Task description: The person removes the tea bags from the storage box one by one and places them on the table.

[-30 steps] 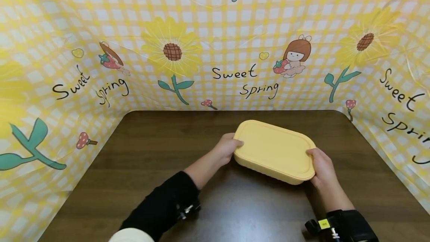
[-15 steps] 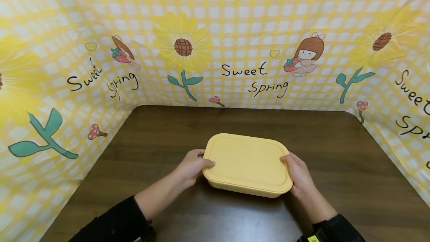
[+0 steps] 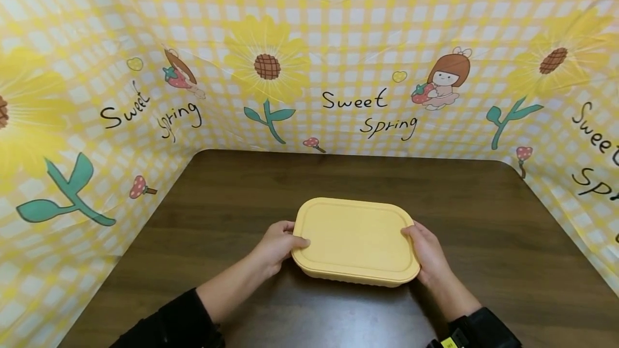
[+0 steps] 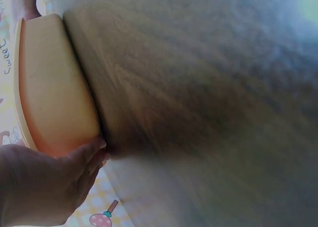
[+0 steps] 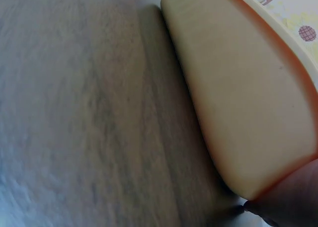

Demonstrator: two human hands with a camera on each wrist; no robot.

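Your left hand grips the lidded yellow box at 9 o'clock, your right hand at 3; contents hidden, box on the counter.

Dark wood-grain counter, rounded far corners, walled left, far and right by a yellow checked cloth. One yellow lidded box sits flat on it, near the middle, toward the near edge.

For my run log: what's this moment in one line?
left hand grips yellow box | right hand grips box | box on table
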